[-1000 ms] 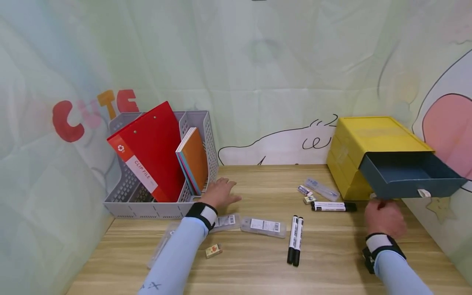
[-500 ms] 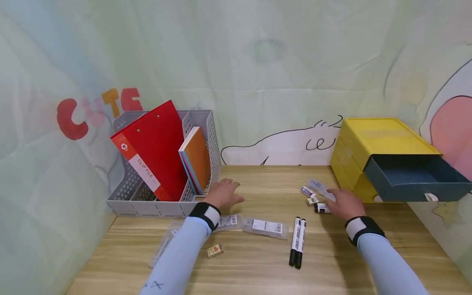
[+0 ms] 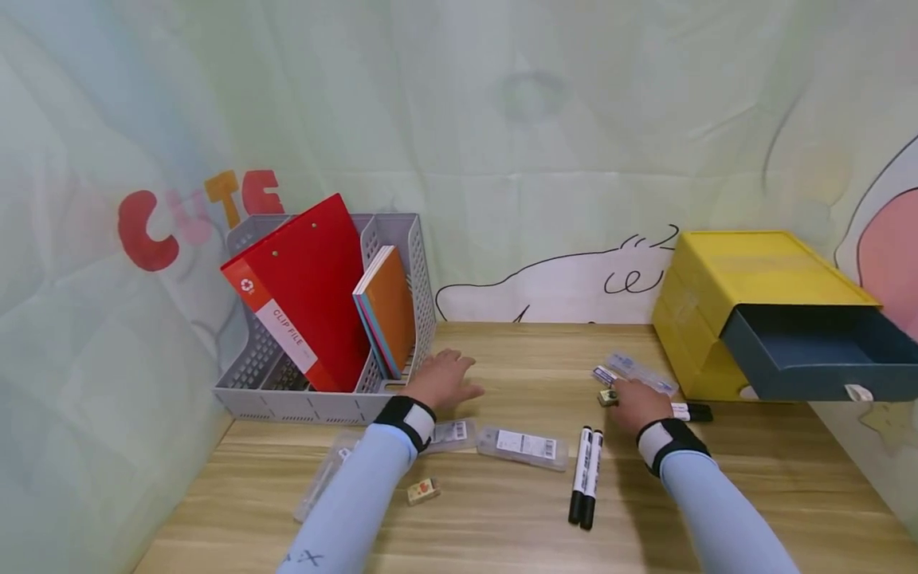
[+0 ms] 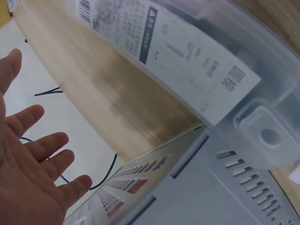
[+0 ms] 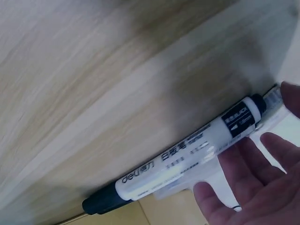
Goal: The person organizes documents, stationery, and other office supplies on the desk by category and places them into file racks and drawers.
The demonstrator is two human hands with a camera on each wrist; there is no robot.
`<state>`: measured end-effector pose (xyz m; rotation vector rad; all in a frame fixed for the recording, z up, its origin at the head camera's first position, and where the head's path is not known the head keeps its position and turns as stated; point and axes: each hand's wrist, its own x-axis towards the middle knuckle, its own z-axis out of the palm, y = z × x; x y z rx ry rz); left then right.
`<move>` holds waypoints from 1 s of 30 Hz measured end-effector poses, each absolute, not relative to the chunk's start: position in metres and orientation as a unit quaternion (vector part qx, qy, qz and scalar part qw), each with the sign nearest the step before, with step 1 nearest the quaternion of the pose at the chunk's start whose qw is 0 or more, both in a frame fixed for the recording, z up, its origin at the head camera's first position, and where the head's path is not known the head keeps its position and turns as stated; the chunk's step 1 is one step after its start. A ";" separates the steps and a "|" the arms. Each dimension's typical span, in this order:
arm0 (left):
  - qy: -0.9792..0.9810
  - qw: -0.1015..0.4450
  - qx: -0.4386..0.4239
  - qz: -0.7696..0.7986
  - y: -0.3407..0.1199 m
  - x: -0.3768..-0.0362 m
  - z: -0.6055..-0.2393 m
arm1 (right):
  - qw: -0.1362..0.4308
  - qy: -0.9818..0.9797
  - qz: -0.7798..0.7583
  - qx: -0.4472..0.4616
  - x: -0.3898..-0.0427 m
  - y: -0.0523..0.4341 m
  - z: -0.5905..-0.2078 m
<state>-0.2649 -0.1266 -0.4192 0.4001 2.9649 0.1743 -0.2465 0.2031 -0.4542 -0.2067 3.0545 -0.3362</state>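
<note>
My left hand (image 3: 442, 381) hovers with spread fingers beside the grey file organizer (image 3: 301, 405), over the table; its palm shows bare in the left wrist view. A clear plastic case (image 4: 267, 117) with a white label lies close by. My right hand (image 3: 641, 405) reaches down among small items at the right, thumb and fingers apart. At its fingertips lies a small eraser (image 3: 606, 397), with a second eraser (image 3: 604, 375) just behind. Whiteboard markers (image 5: 183, 152) lie by the fingers in the right wrist view, partly hidden by the hand in the head view.
A yellow drawer box (image 3: 774, 267) stands at the right, its dark blue drawer (image 3: 825, 383) pulled out. Two markers (image 3: 586, 478), a small eraser (image 3: 423, 491) and another clear case (image 3: 522, 446) lie in front. The organizer bears a red clip file (image 3: 308, 295) and notebooks (image 3: 390, 311).
My right hand has left the drawer's underside and moved left to the erasers and markers. The left hand stays almost where it was. The head view has shifted slightly.
</note>
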 end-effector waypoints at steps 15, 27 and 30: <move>0.985 0.068 0.139 0.072 -0.128 -0.263 -0.416 | -0.043 0.991 -0.098 -0.074 -0.247 0.198 -0.453; 0.985 0.056 0.148 0.075 -0.131 -0.263 -0.414 | -0.102 0.985 -0.127 -0.058 -0.245 0.200 -0.396; 0.985 0.060 0.145 0.075 -0.129 -0.263 -0.416 | -0.132 0.979 -0.153 -0.041 -0.244 0.208 -0.370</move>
